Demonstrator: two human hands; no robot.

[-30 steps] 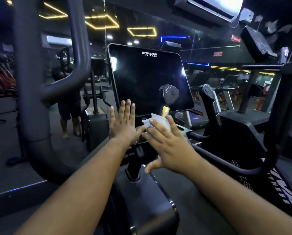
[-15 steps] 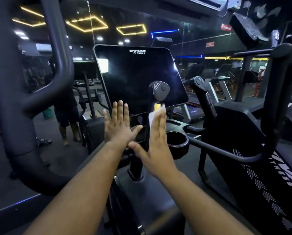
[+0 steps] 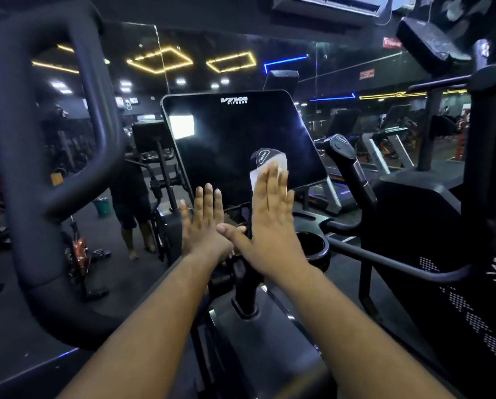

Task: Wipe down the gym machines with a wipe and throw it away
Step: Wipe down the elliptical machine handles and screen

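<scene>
White crumpled wipe (image 3: 265, 169) lies against the black knobbed handle grip (image 3: 262, 158) of the dark gym machine, pressed there by the flat, straight fingers of the right hand (image 3: 272, 223). Left hand (image 3: 205, 218) is released, fingers straight and together, raised just beside the right; whether it touches the machine is hard to tell. Behind them stands a glossy black console screen (image 3: 241, 139) marked VIVA FITNESS. A round black cup holder (image 3: 313, 244) sits to the right. Room is dim: mirrored wall, yellow square ceiling lights (image 3: 160, 60), blue strips, treadmills beyond.
</scene>
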